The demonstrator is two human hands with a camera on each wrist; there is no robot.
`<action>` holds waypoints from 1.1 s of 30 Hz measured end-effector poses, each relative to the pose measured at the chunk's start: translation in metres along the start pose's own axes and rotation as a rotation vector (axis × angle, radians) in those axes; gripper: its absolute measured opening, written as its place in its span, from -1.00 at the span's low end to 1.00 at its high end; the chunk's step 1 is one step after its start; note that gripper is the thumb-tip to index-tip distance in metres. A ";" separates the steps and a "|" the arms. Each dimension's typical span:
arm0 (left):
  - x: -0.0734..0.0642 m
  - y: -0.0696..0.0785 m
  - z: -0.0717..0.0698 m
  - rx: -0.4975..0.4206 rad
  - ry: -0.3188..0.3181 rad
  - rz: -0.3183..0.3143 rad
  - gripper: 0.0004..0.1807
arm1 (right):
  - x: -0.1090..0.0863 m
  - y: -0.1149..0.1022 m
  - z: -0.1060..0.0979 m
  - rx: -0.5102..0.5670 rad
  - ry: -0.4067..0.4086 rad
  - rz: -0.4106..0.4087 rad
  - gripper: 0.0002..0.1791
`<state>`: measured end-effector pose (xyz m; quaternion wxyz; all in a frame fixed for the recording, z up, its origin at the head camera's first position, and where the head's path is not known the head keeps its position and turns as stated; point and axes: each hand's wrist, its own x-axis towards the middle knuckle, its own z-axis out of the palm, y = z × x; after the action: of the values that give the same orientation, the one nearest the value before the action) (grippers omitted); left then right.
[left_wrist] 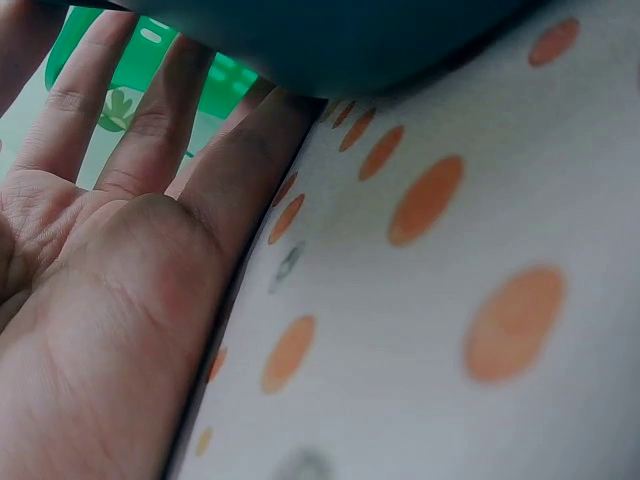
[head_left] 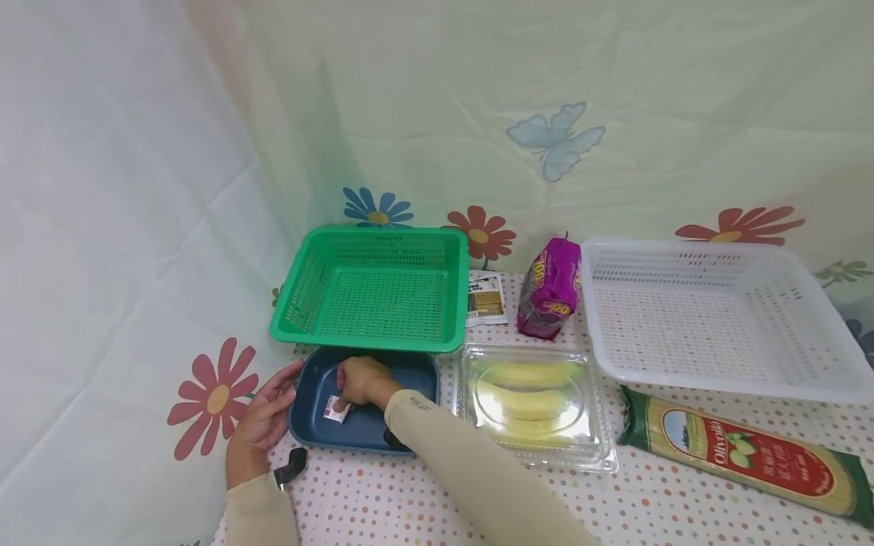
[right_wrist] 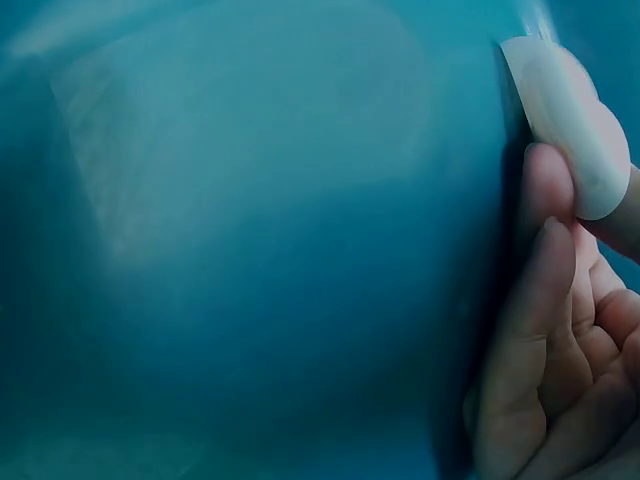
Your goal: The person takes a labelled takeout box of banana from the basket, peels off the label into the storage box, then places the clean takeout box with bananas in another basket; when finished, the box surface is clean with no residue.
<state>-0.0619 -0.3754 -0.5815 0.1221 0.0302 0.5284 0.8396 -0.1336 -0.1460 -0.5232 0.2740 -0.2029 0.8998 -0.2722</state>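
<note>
A dark blue plastic basin (head_left: 315, 394) sits on the dotted tablecloth at the left. Inside it, my right hand (head_left: 363, 379) pinches a small white piece with pink print (head_left: 333, 410) between thumb and fingers, low over the basin floor. In the right wrist view this white piece (right_wrist: 565, 120) has a rounded edge, and its exact kind does not show. My left hand (head_left: 268, 413) is at the basin's left side, palm toward it, fingers stretched along the rim. Its spread fingers (left_wrist: 150, 130) reach under the basin's edge in the left wrist view.
Behind the basin stands a green basket (head_left: 389, 303). To the right are a clear box of bananas (head_left: 529, 394), a purple bag (head_left: 550, 288), a small packet (head_left: 486, 301), a white basket (head_left: 683, 318) and an Olivoilà pasta pack (head_left: 744, 455). A black fitting (head_left: 292, 465) lies by my left wrist.
</note>
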 end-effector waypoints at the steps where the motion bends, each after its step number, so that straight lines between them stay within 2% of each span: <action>1: 0.000 0.000 0.000 0.001 -0.003 -0.001 -0.38 | 0.000 0.000 0.001 -0.011 0.001 0.009 -0.63; 11: 0.001 0.001 -0.001 -0.020 -0.063 0.025 -0.37 | 0.004 0.000 0.003 -0.058 0.040 0.036 -0.59; 20: -0.001 0.002 0.001 0.010 -0.012 0.006 -0.39 | 0.004 -0.001 0.005 -0.071 0.067 0.041 -0.55; 25: -0.001 0.002 0.001 -0.005 -0.024 0.007 -0.39 | 0.002 -0.003 0.003 -0.092 0.078 0.057 -0.49; 30: -0.001 0.003 0.001 -0.018 -0.041 0.008 -0.38 | 0.000 -0.005 0.001 -0.124 0.059 0.068 -0.50; 33: -0.001 0.003 0.001 -0.011 -0.028 0.005 -0.39 | -0.001 -0.006 0.000 -0.149 0.034 0.064 -0.52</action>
<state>-0.0611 -0.3760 -0.5784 0.1277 0.0426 0.5217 0.8424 -0.1320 -0.1499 -0.5195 0.2515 -0.1890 0.9281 -0.1991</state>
